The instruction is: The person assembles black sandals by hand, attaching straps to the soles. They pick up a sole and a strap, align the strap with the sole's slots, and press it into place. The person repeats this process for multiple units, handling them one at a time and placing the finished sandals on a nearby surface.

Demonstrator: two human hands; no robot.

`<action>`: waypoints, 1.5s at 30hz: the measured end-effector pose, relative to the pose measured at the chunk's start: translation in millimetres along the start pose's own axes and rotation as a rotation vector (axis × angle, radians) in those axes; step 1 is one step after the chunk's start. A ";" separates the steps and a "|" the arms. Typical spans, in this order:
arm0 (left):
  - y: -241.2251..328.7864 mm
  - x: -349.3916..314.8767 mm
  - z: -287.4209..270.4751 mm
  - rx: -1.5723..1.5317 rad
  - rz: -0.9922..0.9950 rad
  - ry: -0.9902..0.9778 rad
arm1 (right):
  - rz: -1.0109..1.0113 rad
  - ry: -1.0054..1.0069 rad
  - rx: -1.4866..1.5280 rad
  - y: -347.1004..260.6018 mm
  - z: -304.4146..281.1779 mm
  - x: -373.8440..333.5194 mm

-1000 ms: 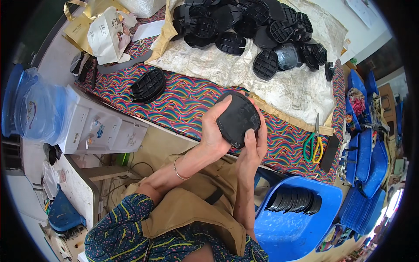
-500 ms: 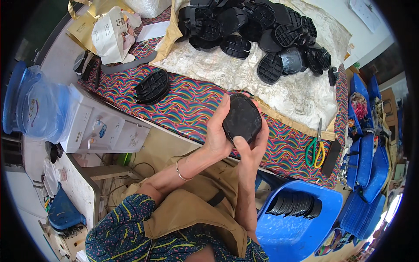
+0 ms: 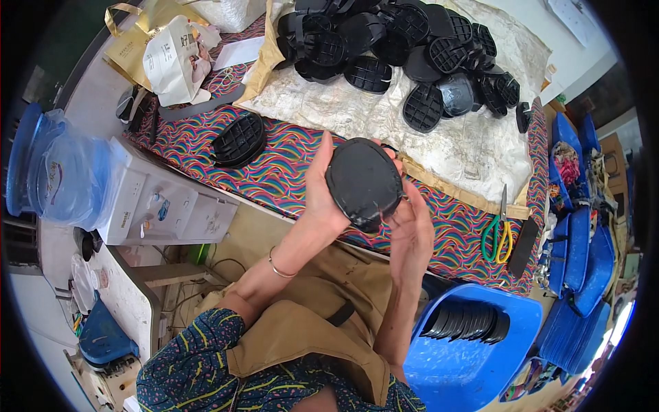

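Note:
A black rounded pad (image 3: 364, 180) with a smooth face is held up over the near edge of the patterned table. My left hand (image 3: 324, 199) is closed round its left side, the thumb along the rim and the fingers behind, mostly hidden. At the lower right rim, my right hand (image 3: 412, 230) has its fingers bent and pinching at the edge. Another black piece with a ridged grid (image 3: 239, 141) lies on the patterned cloth to the left. Several similar black pieces (image 3: 422, 108) are heaped on a white sheet (image 3: 295, 103) beyond my hands.
Green-and-yellow-handled scissors (image 3: 497, 239) lie at the right beside a dark strip (image 3: 524, 247). Below the table edge sits a blue tub (image 3: 460, 371) with a row of black curved pieces. At left stand a water dispenser (image 3: 165, 199) and paper bags (image 3: 175, 62).
The pad has moved slightly left and tilted, its smooth face showing more fully. My right hand has shifted from clasping its side, thumb on the face, to the lower right rim.

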State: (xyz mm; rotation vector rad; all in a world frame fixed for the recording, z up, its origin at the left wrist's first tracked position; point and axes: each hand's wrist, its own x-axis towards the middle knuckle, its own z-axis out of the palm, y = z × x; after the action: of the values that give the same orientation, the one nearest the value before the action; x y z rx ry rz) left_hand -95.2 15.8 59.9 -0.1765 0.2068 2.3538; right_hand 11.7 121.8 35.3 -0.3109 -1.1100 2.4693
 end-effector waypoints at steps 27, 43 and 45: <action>-1.4 -3.9 12.3 0.422 -0.109 -0.393 | -0.142 0.072 -0.371 6.8 -70.1 -62.8; -21.0 -19.3 -13.3 0.858 -0.052 -0.139 | -0.181 -0.216 -0.266 -38.9 -11.3 12.7; -25.1 -20.4 -9.5 0.875 -0.038 -0.084 | -0.172 -0.205 -0.204 -37.1 -12.6 12.8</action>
State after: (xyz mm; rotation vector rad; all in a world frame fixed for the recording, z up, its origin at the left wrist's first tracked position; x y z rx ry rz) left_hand -62.4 17.7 52.0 0.3382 1.1339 2.0192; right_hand 15.2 158.0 54.5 -0.0185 -1.4150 2.2785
